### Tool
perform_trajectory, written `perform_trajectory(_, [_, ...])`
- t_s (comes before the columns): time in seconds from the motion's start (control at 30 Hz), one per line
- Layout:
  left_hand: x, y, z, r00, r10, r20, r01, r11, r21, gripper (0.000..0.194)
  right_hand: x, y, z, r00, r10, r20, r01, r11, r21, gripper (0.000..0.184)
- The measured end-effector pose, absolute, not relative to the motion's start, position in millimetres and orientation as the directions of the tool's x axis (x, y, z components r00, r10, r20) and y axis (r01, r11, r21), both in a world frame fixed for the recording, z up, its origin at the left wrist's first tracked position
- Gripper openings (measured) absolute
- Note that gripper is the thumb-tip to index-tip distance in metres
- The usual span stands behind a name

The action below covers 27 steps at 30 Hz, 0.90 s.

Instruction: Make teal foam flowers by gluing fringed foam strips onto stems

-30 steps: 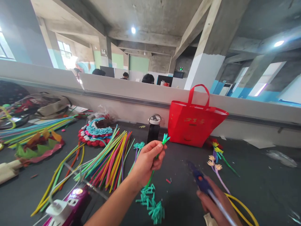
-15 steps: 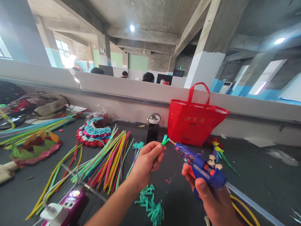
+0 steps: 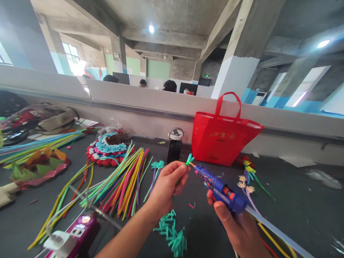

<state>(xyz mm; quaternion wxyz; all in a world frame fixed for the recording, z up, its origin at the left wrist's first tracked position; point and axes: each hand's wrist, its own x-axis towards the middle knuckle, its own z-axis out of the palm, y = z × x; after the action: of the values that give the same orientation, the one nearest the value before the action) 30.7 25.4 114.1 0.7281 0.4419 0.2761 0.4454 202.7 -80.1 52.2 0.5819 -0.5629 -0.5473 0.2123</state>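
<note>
Between thumb and fingers, my left hand (image 3: 172, 177) pinches a small green pipe-cleaner flower (image 3: 189, 159), its petals pointing up. My right hand (image 3: 236, 222) is wrapped around a blue hot glue gun (image 3: 219, 186) with a long clear glue stick in its back end. The nozzle touches or almost touches the base of the flower. Below my left hand lies a heap of short teal pipe-cleaner pieces (image 3: 176, 238). Behind it is a finished teal flower (image 3: 158, 165) on a purple stem. Pale flowers (image 3: 245, 184) lie beyond the glue gun.
A red bag (image 3: 223, 138) stands at the back beside a bottle (image 3: 176, 135) with a phone (image 3: 174, 151) in front. Long colored pipe cleaners (image 3: 126, 179) fan out at left, near stacked wreaths (image 3: 107, 150). A purple power strip (image 3: 80, 233) sits front left.
My right hand has moved the glue gun left, bringing its nozzle to the base of the green flower. My left hand has stayed nearly still.
</note>
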Motion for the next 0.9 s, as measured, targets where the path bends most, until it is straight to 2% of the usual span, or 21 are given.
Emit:
perform_trajectory(0.23, [31.0,26.1,113.3,0.455,0.890,-0.023,-0.405,0.230,0.885,0.029,203.3,-79.7,54.4,0.316,0.818,0.481,0.497,0.289,-0.818,0.040])
perform_trajectory(0.5, [30.9,26.0,114.0,0.452,0.891,-0.027,-0.402,0.231,0.886,0.028,211.2,-77.8,52.9,0.219,0.766,0.605,0.675,0.329,-0.661,0.038])
perform_trajectory(0.9, [30.1,26.9,114.2,0.450,0.893,-0.023,-0.407,0.229,0.884,0.027,215.1,-77.1,53.2,0.200,0.806,0.557,0.707,0.275,-0.652,0.042])
